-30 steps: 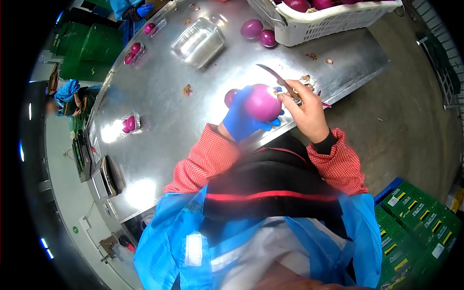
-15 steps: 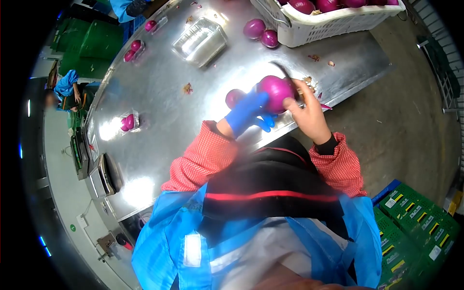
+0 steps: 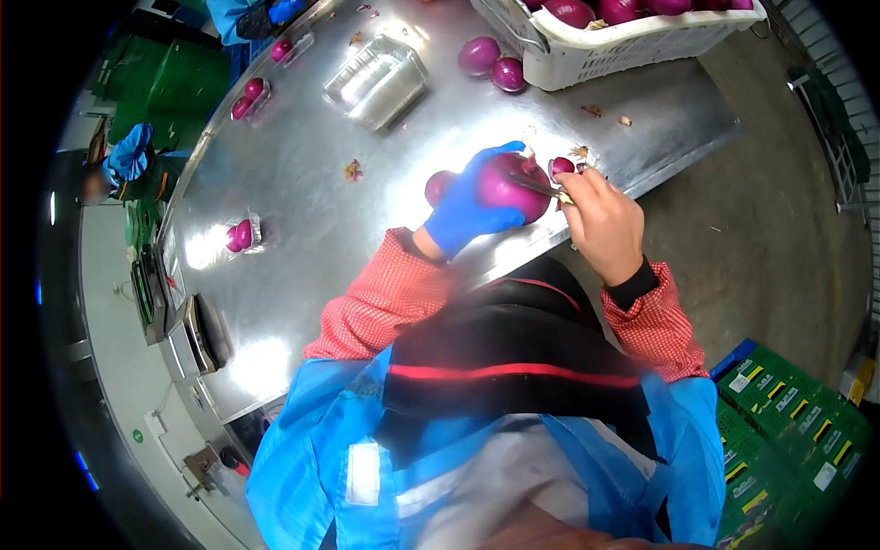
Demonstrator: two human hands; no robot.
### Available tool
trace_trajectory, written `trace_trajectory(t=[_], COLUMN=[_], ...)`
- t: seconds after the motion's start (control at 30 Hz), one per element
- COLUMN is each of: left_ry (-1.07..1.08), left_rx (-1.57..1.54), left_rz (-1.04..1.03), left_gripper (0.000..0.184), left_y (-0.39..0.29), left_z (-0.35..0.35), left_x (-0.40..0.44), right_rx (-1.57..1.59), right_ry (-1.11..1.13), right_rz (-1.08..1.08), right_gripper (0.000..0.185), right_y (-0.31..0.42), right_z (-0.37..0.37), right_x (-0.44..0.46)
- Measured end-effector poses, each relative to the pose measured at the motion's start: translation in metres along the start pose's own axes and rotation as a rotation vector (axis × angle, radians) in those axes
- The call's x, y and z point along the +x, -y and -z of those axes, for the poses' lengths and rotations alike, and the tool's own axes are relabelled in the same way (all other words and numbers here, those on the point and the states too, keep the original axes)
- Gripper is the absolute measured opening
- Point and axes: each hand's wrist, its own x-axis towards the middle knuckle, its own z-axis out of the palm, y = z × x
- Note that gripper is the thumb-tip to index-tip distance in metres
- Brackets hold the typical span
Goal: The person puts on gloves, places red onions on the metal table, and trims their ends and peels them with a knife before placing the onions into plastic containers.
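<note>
My left hand (image 3: pixel 466 213), in a blue glove, is wrapped round a large red onion (image 3: pixel 504 190) just above the metal table's front edge. In my bare right hand (image 3: pixel 605 220) is a small knife (image 3: pixel 539 186); its dark blade lies against the onion's right side, and my fingers cover most of the handle. Behind my gloved hand, another red onion (image 3: pixel 438 187) rests on the table. Purple onion trimmings (image 3: pixel 561 167) and dry skin (image 3: pixel 579 151) lie just beyond my right hand.
A white basket (image 3: pixel 623 62) of red onions stands at the back right, with two loose onions (image 3: pixel 493 64) beside it. Clear plastic trays (image 3: pixel 376 81) are stacked farther back. Small packs of onions (image 3: pixel 244 235) lie leftward. Green crates (image 3: pixel 788 431) stand at lower right. Other people are at left.
The onion has turned and shifted slightly left, with its stem end showing. My right hand has come off the onion's surface and moved right, bringing the knife blade against its side.
</note>
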Motion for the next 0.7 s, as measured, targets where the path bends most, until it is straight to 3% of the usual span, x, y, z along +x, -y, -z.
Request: trace_trajectory(t=[0.3,0.43,0.53,0.63,0.67,0.7], left_ry=[0.051,0.015,-0.009,0.034,0.025,0.013], left_rx=[0.110,0.201,0.249,0.386,0.416,0.447], left_rz=[-0.081,-0.110,-0.142,-0.186,-0.188,-0.192], left_gripper=[0.081,0.082,0.084,0.085,0.085,0.086], left_y=[-0.001,0.005,0.013,0.018,0.019,0.020], left_z=[-0.001,-0.001,-0.003,-0.006,-0.007,-0.009], left_x=[-0.004,-0.004,-0.003,-0.003,-0.004,-0.004], right_rx=[-0.073,-0.061,0.426,0.988,1.057,1.065], right_ry=[-0.044,-0.026,-0.146,0.020,0.210,0.219], right_rz=[0.000,-0.070,-0.182,-0.441,-0.466,-0.448], right_gripper=[0.022,0.033,0.035,0.036,0.030,0.028], right_y=[-0.014,-0.012,-0.002,0.001,-0.009,-0.012], right_z=[-0.010,-0.008,-0.009,-0.007,-0.006,-0.007], right_x=[-0.007,-0.014,-0.005,0.003,0.004,0.002])
